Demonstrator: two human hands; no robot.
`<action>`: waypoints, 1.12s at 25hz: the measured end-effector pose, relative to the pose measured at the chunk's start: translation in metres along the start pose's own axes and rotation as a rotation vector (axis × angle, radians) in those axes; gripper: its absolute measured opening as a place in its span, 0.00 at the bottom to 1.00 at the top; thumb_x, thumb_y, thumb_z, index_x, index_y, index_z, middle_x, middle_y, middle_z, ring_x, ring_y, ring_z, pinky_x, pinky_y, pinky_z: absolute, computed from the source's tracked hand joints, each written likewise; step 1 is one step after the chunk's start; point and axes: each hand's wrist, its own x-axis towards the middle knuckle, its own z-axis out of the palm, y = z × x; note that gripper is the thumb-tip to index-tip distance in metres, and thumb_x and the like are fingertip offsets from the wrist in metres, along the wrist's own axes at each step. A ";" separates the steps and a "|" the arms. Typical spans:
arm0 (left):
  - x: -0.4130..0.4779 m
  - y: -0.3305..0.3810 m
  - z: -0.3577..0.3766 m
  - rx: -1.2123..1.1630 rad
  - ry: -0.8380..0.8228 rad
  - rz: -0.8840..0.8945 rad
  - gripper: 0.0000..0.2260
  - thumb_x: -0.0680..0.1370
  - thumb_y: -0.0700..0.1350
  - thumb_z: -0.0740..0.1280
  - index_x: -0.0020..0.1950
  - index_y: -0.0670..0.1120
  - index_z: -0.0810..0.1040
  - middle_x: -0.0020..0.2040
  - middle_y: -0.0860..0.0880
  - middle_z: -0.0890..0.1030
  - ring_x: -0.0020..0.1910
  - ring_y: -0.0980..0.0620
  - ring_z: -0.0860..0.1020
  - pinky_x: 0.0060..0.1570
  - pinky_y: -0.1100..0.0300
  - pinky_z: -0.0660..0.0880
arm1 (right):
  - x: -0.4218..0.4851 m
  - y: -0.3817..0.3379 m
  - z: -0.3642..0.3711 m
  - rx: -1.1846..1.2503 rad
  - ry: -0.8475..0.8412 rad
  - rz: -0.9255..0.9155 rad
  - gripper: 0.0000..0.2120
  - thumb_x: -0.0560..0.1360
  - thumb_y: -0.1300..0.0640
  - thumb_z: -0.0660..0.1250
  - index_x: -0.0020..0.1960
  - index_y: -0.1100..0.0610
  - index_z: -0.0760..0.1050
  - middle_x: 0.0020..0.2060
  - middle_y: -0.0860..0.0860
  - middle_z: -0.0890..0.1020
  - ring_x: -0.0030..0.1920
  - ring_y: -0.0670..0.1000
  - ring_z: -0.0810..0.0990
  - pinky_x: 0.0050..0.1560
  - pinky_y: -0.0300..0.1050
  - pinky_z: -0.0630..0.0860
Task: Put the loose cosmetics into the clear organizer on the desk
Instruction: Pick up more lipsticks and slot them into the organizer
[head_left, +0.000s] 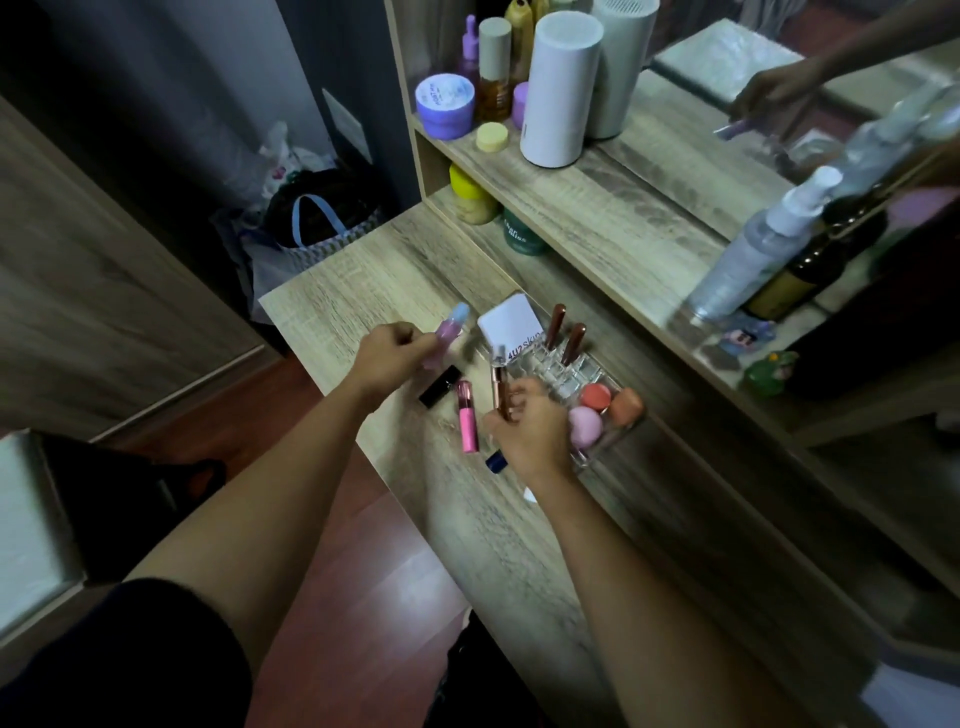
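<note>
The left hand (387, 356) is above the tabletop (332, 306), and its grip is closed around a pink bottle (445, 335) with a pale blue cap. The long axis of this bottle goes up and to the right, with the cap end pointing away from the person, toward the white card (511, 325) that stands at the back of the clear organizer (587, 376).

The right hand (530, 428) is just beside the front left edge of the organizer. Its grip is closed on a thin tube with a rose-gold cap (500, 382), which stands almost upright, with its clear end on top; the picture is blurred here, so I cannot tell if it holds one tube or two.

On the tabletop between the hands lie a black lipstick (440, 386), pointing up-right, and a pink lip gloss (467, 418), whose long axis runs nearly toward the person. A dark blue tube (496, 461) shows under the right hand.

In the organizer, two brown tubes (566, 332) stand tilted in the slots, and three sponges (597, 405) lie in the front compartment.
</note>
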 end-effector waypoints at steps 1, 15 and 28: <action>-0.004 0.004 0.001 -0.160 -0.054 -0.007 0.10 0.72 0.44 0.65 0.34 0.41 0.77 0.29 0.50 0.79 0.28 0.58 0.75 0.33 0.63 0.68 | -0.002 0.000 -0.005 0.068 0.034 0.014 0.19 0.68 0.64 0.72 0.57 0.57 0.74 0.39 0.47 0.82 0.43 0.53 0.84 0.37 0.40 0.78; -0.002 0.046 0.063 -0.291 -0.256 0.168 0.07 0.76 0.40 0.63 0.54 0.46 0.71 0.47 0.39 0.78 0.46 0.45 0.78 0.48 0.48 0.75 | 0.005 0.015 -0.071 0.186 0.430 -0.053 0.09 0.75 0.61 0.68 0.52 0.65 0.78 0.45 0.59 0.85 0.45 0.55 0.84 0.50 0.49 0.81; 0.007 0.045 0.085 0.165 -0.162 0.414 0.09 0.71 0.38 0.71 0.49 0.42 0.75 0.47 0.42 0.82 0.48 0.45 0.82 0.51 0.53 0.77 | 0.027 0.013 -0.063 -0.154 0.282 0.075 0.09 0.76 0.59 0.66 0.54 0.60 0.76 0.51 0.57 0.82 0.53 0.53 0.81 0.51 0.41 0.75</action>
